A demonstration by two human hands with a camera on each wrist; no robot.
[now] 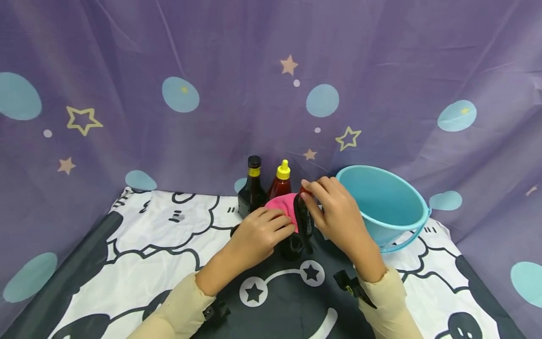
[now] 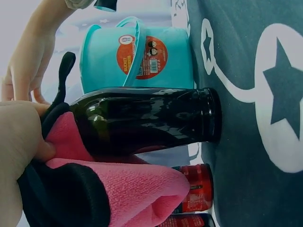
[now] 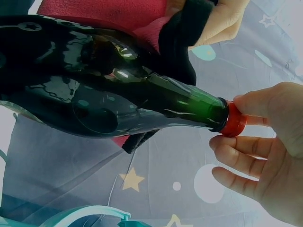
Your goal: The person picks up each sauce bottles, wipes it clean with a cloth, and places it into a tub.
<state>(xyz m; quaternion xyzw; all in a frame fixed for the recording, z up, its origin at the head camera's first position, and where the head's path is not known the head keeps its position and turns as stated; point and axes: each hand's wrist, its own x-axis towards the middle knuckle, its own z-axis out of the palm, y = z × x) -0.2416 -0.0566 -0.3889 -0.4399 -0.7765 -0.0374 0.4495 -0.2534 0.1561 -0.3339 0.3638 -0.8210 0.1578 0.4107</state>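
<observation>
A dark green glass bottle stands upright on the table in front of me, topped with a red cap. My right hand pinches that cap between thumb and fingers. My left hand grips a pink cloth with black trim. The cloth lies against the bottle's side and partly hides it in the head view. In the left wrist view, the cloth hangs in a fold beside the bottle, and a black loop sticks up from its trim.
Behind the cloth stand a dark bottle with a black cap and a red bottle with a yellow nozzle. A light blue bucket with a handle stands at the right. A purple patterned curtain hangs behind the table.
</observation>
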